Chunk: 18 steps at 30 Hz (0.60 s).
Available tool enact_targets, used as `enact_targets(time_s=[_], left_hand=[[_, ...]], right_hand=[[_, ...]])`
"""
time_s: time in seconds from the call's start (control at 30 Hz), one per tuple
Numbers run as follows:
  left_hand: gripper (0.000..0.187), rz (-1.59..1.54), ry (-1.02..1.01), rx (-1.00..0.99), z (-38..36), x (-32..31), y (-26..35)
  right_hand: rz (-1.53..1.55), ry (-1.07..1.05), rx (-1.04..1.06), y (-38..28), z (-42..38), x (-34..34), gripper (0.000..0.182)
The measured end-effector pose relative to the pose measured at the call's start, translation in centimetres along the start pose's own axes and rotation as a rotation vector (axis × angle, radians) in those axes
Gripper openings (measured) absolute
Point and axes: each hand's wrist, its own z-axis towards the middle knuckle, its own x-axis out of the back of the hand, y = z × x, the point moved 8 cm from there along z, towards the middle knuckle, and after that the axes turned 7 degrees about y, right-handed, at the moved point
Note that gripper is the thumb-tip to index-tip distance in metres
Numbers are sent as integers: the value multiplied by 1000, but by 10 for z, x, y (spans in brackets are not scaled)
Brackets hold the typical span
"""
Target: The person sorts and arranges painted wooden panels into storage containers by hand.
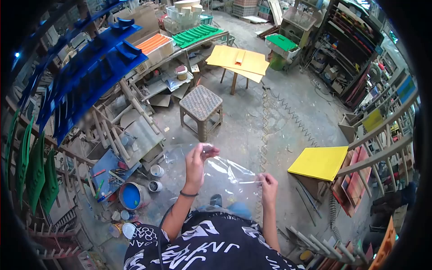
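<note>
A clear plastic sheet point(229, 173) stretches between my two hands in front of my body, catching bright reflections. The fingers of my left hand point(200, 157) are bent around its upper left part, with a dark band on the wrist below. At the sheet's right edge, my right hand point(268, 181) pinches the plastic between thumb and fingers. Through the film the grey floor and part of my shoe show.
A woven-top stool point(201, 102) stands ahead, with a table of yellow-orange panels point(238, 62) behind. Lower left are a bucket of blue paint point(131, 196) and small pots. Yellow panels point(319, 163) lie at right; coiled hoses point(264, 130) cross the floor. Blue pieces point(90, 72) hang upper left.
</note>
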Motion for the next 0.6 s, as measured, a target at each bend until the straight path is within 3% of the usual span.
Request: enact_targets(time_s=[0.03, 0.1, 0.37, 0.47, 0.53, 0.6], left_hand=[[36, 0, -11, -7, 17, -9, -1], [36, 5, -22, -22, 55, -25, -4], [43, -119, 84, 36, 205, -82, -49], [45, -159, 99, 0, 262, -109, -56], [43, -171, 145, -53, 298, -125, -57], [47, -166, 196, -48, 325, -133, -63]], right_hand=[[-1, -3, -18, 0, 19, -4, 12], [-87, 48, 141, -12, 69, -9, 11], [-139, -120, 250, -47, 271, -71, 11], [-93, -237, 156, -55, 343, -91, 9], [13, -470, 124, -74, 392, -133, 15], [-63, -559, 162, -97, 428, -169, 18]])
